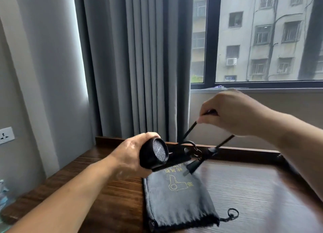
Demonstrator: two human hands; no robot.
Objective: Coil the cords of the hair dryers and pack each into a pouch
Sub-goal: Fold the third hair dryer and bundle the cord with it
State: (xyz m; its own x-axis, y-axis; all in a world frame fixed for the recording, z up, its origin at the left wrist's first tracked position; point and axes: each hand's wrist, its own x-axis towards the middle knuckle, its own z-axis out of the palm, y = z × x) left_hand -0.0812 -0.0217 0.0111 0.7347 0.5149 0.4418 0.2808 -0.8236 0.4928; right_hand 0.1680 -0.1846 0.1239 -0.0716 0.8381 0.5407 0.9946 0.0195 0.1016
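The coiling is only partly done. The cord (189, 130) is running in two taut strands up to the right hand (232, 114), and the pouch (178, 197) is lying flat, seemingly empty, on the bench (253, 189). The left hand (130, 154) is gripping the hair dryer (154, 155) just above the pouch, fingers (150, 135) curled round its barrel. The raised right hand is pinching the cord, and a blurred piece, perhaps the plug (191, 167), is dangling below.

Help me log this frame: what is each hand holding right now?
Left hand: grips the hair dryer.
Right hand: pinches the dryer's black cord.
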